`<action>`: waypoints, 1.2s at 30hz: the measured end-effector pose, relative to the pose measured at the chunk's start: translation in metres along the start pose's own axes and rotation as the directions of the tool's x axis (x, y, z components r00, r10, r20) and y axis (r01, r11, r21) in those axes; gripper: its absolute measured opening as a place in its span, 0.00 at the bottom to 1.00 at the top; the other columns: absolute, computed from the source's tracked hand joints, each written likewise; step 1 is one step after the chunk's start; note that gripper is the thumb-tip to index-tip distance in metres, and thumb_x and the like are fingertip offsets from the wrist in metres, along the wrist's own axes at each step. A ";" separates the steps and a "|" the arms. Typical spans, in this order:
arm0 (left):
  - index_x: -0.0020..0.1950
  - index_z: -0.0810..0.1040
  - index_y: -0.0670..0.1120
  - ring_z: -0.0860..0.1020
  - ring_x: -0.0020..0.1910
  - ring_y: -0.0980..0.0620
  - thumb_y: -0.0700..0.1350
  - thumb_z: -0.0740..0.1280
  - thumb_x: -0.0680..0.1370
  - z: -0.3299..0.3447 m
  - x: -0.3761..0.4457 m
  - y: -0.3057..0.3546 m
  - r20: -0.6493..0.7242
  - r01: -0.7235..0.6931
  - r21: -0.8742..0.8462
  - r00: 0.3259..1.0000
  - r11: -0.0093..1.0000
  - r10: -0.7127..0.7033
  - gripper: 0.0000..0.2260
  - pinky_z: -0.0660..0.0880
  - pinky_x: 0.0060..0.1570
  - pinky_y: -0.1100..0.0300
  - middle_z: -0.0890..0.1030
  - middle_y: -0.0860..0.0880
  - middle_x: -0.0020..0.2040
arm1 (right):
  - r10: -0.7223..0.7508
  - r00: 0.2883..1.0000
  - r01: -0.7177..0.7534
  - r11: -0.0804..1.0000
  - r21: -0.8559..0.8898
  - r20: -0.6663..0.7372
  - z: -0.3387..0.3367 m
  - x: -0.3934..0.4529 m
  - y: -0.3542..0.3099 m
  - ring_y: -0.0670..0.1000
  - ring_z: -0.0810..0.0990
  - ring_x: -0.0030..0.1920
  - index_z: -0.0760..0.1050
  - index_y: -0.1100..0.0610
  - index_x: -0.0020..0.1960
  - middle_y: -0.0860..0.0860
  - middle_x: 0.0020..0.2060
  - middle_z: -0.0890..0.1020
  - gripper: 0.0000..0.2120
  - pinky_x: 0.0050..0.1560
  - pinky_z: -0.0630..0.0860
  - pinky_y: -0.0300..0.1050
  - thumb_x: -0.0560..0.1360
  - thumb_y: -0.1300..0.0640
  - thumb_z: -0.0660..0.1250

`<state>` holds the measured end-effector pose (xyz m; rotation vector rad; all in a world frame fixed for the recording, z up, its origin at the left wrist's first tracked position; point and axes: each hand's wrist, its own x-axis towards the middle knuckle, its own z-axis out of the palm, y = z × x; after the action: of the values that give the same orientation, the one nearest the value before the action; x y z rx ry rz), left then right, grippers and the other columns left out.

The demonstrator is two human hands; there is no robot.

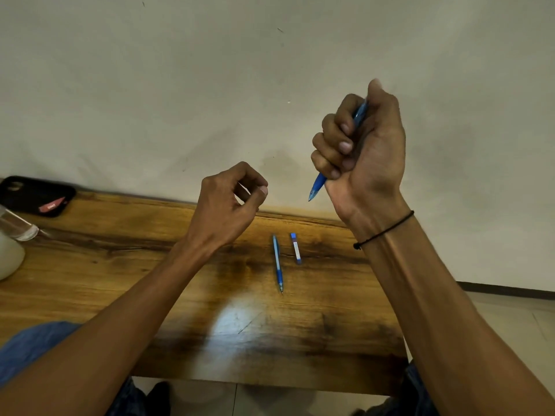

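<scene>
My right hand is raised above the wooden table and grips a blue pen in its fist, thumb on top, tip pointing down and left. My left hand hovers over the table's far edge with fingers curled toward the thumb; I cannot tell whether something small sits between them. A second blue pen lies on the table between my arms, tip toward me. Just right of it lies a small blue lead case.
A black phone case lies at the table's far left, with a clear bottle and a white rounded object beside it. A plain wall rises behind the table. Tiled floor shows to the right.
</scene>
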<state>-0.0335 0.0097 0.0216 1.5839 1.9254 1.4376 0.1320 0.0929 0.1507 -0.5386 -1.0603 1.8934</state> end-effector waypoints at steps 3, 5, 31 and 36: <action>0.52 0.82 0.52 0.84 0.42 0.56 0.49 0.70 0.80 -0.001 0.000 0.001 -0.001 0.005 -0.004 1.000 1.000 -0.005 0.03 0.85 0.38 0.47 0.83 0.63 0.45 | -0.012 1.000 0.018 0.965 -0.262 0.025 0.001 0.002 -0.003 0.47 0.55 0.25 0.65 0.55 0.35 0.49 0.26 0.64 0.25 0.27 0.52 0.44 0.88 0.45 0.51; 0.52 0.82 0.52 0.84 0.41 0.56 0.49 0.70 0.80 -0.001 0.000 0.002 -0.002 0.007 0.000 1.000 1.000 -0.007 0.03 0.85 0.39 0.47 0.83 0.62 0.45 | 0.011 1.000 -0.006 0.951 -0.311 0.014 0.002 0.002 -0.003 0.47 0.55 0.25 0.65 0.55 0.35 0.49 0.26 0.64 0.25 0.27 0.52 0.43 0.88 0.46 0.51; 0.52 0.81 0.53 0.84 0.42 0.57 0.47 0.70 0.80 -0.001 -0.001 0.008 -0.002 -0.012 0.001 1.000 1.000 0.012 0.02 0.85 0.39 0.48 0.83 0.63 0.44 | 0.020 0.997 -0.030 0.988 -0.153 -0.070 -0.001 0.002 -0.003 0.47 0.52 0.24 0.59 0.55 0.33 0.47 0.23 0.58 0.23 0.27 0.51 0.39 0.86 0.50 0.49; 0.51 0.81 0.52 0.84 0.41 0.57 0.47 0.70 0.80 -0.001 -0.001 0.008 -0.003 -0.004 -0.001 1.000 1.000 0.004 0.02 0.84 0.38 0.46 0.83 0.62 0.44 | 0.018 0.997 -0.029 0.988 -0.153 -0.074 -0.001 0.002 -0.001 0.47 0.52 0.24 0.59 0.55 0.33 0.48 0.23 0.58 0.23 0.27 0.50 0.40 0.86 0.50 0.49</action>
<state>-0.0292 0.0076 0.0284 1.5871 1.9237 1.4439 0.1324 0.0957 0.1514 -0.7056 -1.1632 1.8075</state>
